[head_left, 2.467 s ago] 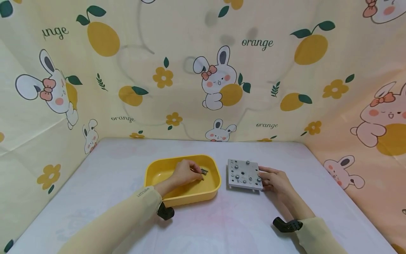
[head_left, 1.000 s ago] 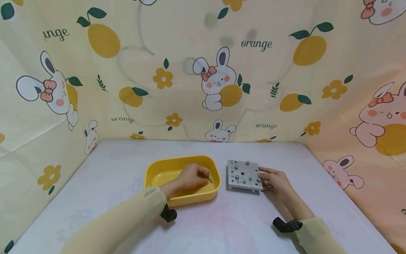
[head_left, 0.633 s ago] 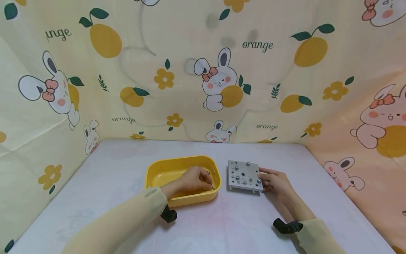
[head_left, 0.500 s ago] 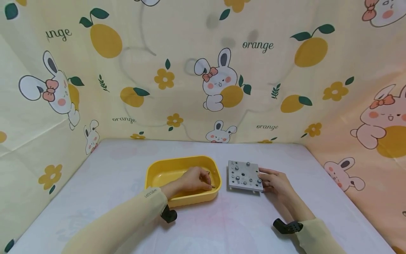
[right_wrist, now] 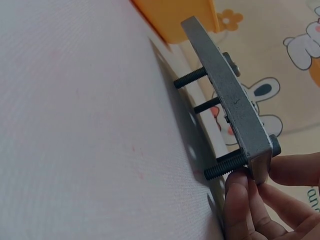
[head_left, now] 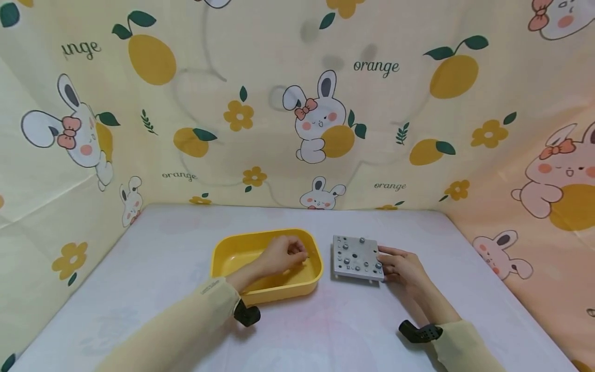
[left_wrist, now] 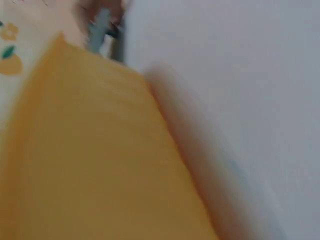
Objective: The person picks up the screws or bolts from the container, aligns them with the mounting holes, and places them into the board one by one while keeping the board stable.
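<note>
My left hand (head_left: 281, 254) is over the right half of the yellow tray (head_left: 232, 240), thumb and fingers pinching a small metal screw (head_left: 308, 257), of which only a tip shows past the fingertips. The left wrist view is blurred and does not show this hand's fingers. To the right of the tray is a square grey metal plate (head_left: 355, 256) with several holes and bolt heads on top. My right hand (head_left: 403, 266) grips its right edge. In the right wrist view, threaded bolt shanks (right_wrist: 227, 166) stick out from the plate's underside, close over the tabletop.
The white tabletop (head_left: 297, 330) surrounds the tray and plate. A patterned cloth backdrop (head_left: 260, 155) with rabbits and oranges rises behind and on both sides. Black wrist cameras sit at each cuff.
My left hand moved rightward in the tray, dipped toward its front right corner, then rose slightly back and left. The right hand and the metal plate have stayed in place.
</note>
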{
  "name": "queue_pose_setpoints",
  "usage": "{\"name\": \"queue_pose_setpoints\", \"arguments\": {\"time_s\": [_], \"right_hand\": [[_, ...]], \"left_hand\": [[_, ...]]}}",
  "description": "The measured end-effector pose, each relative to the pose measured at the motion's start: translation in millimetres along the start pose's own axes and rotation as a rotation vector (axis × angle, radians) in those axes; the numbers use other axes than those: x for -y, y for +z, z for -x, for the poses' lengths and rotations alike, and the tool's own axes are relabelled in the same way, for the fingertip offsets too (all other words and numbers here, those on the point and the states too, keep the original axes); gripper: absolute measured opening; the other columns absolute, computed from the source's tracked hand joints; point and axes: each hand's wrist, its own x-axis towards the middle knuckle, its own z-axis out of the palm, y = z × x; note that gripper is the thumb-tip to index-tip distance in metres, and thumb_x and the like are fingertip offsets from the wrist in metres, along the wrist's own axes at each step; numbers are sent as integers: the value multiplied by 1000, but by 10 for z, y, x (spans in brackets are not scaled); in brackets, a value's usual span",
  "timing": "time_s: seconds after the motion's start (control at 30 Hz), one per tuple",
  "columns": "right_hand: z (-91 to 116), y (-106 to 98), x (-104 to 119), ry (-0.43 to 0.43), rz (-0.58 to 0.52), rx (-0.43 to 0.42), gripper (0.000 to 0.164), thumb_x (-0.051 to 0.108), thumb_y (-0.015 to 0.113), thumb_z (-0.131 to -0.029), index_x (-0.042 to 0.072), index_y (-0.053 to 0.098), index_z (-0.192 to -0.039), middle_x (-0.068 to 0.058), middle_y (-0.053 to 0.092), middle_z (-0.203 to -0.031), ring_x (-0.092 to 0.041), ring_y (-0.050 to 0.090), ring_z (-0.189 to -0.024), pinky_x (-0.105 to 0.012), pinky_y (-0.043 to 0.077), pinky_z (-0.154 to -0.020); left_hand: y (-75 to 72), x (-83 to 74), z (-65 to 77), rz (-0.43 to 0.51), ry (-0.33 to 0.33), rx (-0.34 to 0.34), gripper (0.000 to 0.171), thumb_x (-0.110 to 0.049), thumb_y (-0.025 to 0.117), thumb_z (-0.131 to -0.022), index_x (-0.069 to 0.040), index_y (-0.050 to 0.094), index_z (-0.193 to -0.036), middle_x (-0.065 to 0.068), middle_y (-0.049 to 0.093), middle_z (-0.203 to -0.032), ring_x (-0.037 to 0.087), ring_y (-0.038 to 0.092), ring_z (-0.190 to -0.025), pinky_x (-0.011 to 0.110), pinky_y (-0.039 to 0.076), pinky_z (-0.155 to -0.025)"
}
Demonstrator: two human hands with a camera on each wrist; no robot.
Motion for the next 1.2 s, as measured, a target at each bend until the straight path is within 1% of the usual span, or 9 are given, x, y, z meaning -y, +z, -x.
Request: {"name": "queue_pose_setpoints", "arguments": {"time_s": [0.13,0.2,0.3,0.37,0.5,0.7,0.83,0.97,1.2], "right_hand": [[9,-6,3,-10,1,4,55,16,67,-94,2,48,-143,-6,71,-96,-17,65,-75,-30,54,-64],[10,-12,4,-13,-1,3,54,16,67,-95,2,48,-143,-5,71,-96,-17,64,-75,-30,54,-64],[15,-20,5,-9,-6,-6,53,16,66,-95,2,49,-143,-5,71,-96,-16,64,-74,-29,54,-63],[18,-21,1,-4,-10,-10,53,16,66,-95,2,49,-143,-5,71,-96,-16,64,-74,-29,54,-63],[22,-15,-8,2,3,-21,53,17,66,-95,3,50,-143,-6,70,-100,-17,65,-75,-29,55,-64],[2,-10,-19,-15,18,-28,52,16,65,-95,3,50,-143,-5,69,-97,-14,62,-73,-29,54,-64],[-16,-13,-35,-26,4,-19,53,15,65,-93,3,50,-143,-3,70,-90,-13,61,-70,-28,54,-61],[-16,-13,-40,-38,2,-7,54,15,66,-93,2,49,-143,-4,71,-90,-13,61,-71,-28,54,-60],[-10,-33,-45,-36,-1,-7,53,14,65,-94,2,49,-143,-5,71,-90,-14,62,-71,-27,54,-60]], "left_hand": [[22,-320,11,-56,86,-59,7,-19,65,-97,-13,67,-97,-4,64,-82,11,57,-71,23,50,-63],[60,-505,7,-40,146,-88,7,-21,65,-97,-14,68,-97,-6,64,-83,10,57,-72,23,51,-65],[155,-726,-17,42,235,-104,9,-20,69,-94,-13,73,-98,-8,67,-85,6,61,-74,22,53,-67],[243,-822,-45,115,264,-118,11,-18,72,-92,-11,75,-100,-10,70,-88,3,64,-76,21,54,-69],[451,-933,-103,242,248,-176,15,-16,74,-89,-11,76,-103,-13,71,-88,1,67,-77,22,55,-68],[784,-981,-184,258,219,-236,13,-21,75,-89,-12,72,-98,-9,70,-76,4,64,-68,20,49,-56],[1004,-936,-258,291,213,-272,17,-20,75,-88,-9,77,-102,-7,72,-84,0,64,-74,18,52,-64],[1215,-816,-356,308,205,-320,18,-16,76,-87,-12,78,-104,-11,73,-93,-2,62,-84,20,52,-71],[1474,-683,-394,132,122,-407,19,-26,82,-82,-19,80,-99,-14,59,-93,3,49,-94,24,42,-78]]}}
